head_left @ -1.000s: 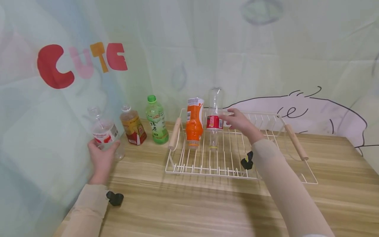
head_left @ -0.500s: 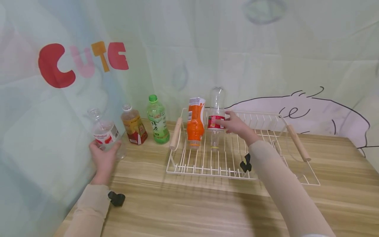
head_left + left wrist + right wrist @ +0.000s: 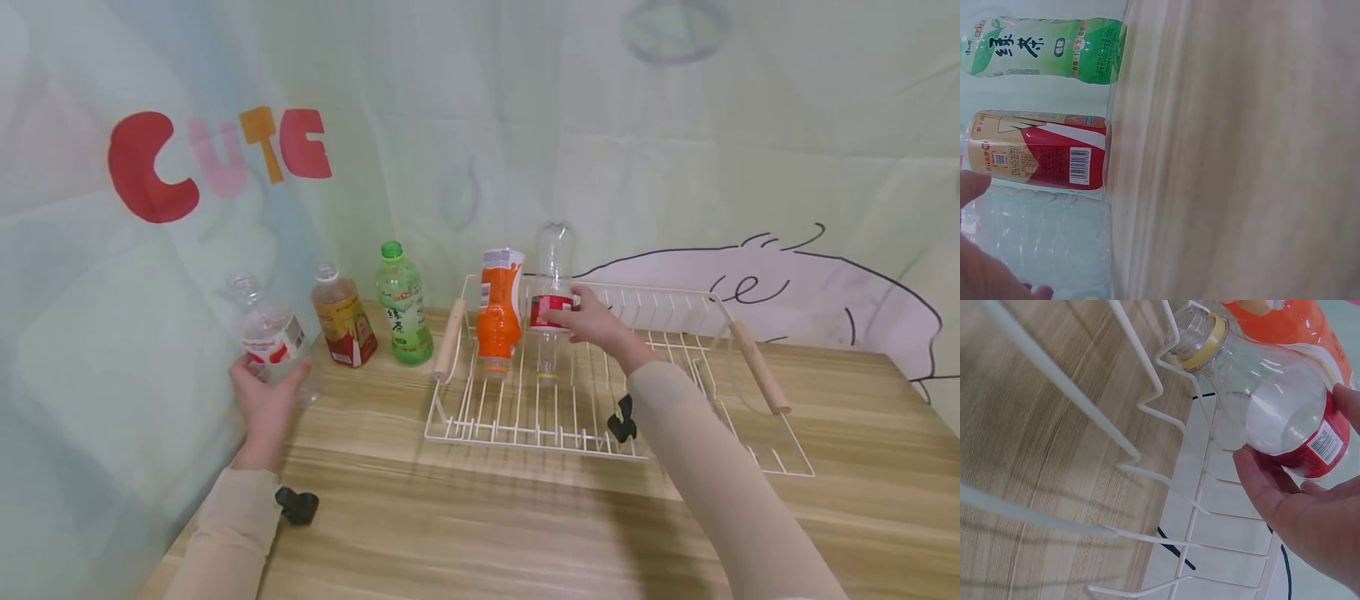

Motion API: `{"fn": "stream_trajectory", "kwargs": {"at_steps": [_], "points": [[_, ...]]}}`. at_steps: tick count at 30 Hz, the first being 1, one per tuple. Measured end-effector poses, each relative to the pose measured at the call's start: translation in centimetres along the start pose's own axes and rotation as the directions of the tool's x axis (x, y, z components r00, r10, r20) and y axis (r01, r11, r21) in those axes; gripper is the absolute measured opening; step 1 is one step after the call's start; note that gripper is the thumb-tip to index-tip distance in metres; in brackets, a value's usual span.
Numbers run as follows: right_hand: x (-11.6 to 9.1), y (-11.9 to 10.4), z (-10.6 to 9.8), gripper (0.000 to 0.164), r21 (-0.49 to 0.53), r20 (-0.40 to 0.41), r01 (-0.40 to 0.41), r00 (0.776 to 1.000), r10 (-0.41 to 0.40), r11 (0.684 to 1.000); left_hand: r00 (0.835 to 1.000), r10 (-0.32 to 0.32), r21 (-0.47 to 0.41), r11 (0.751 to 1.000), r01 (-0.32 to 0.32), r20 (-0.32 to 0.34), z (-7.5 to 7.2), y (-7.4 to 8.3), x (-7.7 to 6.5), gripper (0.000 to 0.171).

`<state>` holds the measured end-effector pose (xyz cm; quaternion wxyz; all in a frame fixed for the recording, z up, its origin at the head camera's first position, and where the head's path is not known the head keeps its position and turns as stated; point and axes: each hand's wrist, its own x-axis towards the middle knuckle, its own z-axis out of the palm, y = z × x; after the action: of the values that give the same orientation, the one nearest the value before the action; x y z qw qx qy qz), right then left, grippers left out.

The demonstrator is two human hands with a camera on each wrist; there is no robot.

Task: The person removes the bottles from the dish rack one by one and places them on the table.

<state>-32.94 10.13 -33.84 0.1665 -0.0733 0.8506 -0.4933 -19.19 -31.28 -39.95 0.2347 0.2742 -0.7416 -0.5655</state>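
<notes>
In the head view my left hand (image 3: 268, 400) grips a clear plastic bottle (image 3: 273, 333) with a white and red label, standing uncapped on the table at the far left. The left wrist view shows the ribbed lower part of this bottle (image 3: 1047, 237) between thumb and fingers. My right hand (image 3: 596, 321) holds a clear bottle (image 3: 555, 250) by its red label. This one stands neck down in the white wire rack (image 3: 525, 433), a yellow ring (image 3: 1207, 344) at its neck. Beside it an orange bottle (image 3: 498, 321) is also upside down in the rack.
Between the left hand and the rack stand a tea-coloured bottle (image 3: 343, 321) with a yellow and red label and a green bottle (image 3: 405, 312) with a green cap. Wooden handles (image 3: 759, 367) edge the rack. A printed curtain hangs behind the wooden table (image 3: 465, 533).
My right hand has moved slightly left and closed round the red-labelled bottle. The left hand keeps its grip on its bottle. The head view has shifted slightly.
</notes>
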Motion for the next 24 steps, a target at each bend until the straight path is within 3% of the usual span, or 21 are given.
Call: {"fn": "stream_trajectory", "kwargs": {"at_steps": [6, 15, 24], "points": [[-0.1, 0.0, -0.1, 0.09, 0.006, -0.014, -0.002, 1.0, 0.002, 1.0, 0.999, -0.046, 0.008, 0.999, 0.046, 0.011, -0.3, 0.1, -0.4, 0.094], [-0.5, -0.3, -0.3, 0.088, 0.02, -0.026, -0.004, 1.0, 0.005, 1.0, 0.999, -0.048, -0.007, 0.999, 0.048, 0.005, -0.8, 0.9, -1.2, 0.094], [-0.9, -0.7, -1.2, 0.085, 0.04, -0.05, 0.034, 0.998, -0.032, 0.999, 0.997, 0.065, -0.023, 0.998, -0.066, -0.053, -0.4, 3.0, -3.0, 0.092]]}}
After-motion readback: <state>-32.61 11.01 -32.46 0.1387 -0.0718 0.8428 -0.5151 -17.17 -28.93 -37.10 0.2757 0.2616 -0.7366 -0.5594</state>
